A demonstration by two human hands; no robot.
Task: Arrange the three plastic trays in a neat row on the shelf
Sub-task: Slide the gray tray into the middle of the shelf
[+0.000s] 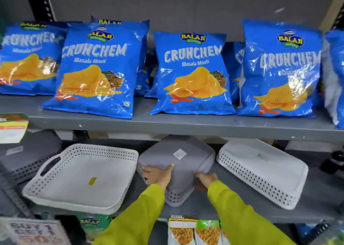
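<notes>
Three plastic trays lie on the lower grey shelf [214,210]. A white perforated tray [81,177] sits upright at the left, with a yellow sticker inside. A grey tray [178,157] lies upside down in the middle, with a white label on its base. Another white tray [260,172] lies upside down at the right. My left hand [158,175] grips the grey tray's near left corner, thumb on top. My right hand [205,179] holds its near right edge. Both sleeves are yellow-green.
Several blue chip bags [191,73] stand on the upper shelf [167,122] just above the trays. A dark grey tray [28,157] sits at the far left, a dark object [335,162] at the far right. Snack packets [195,231] fill the shelf below.
</notes>
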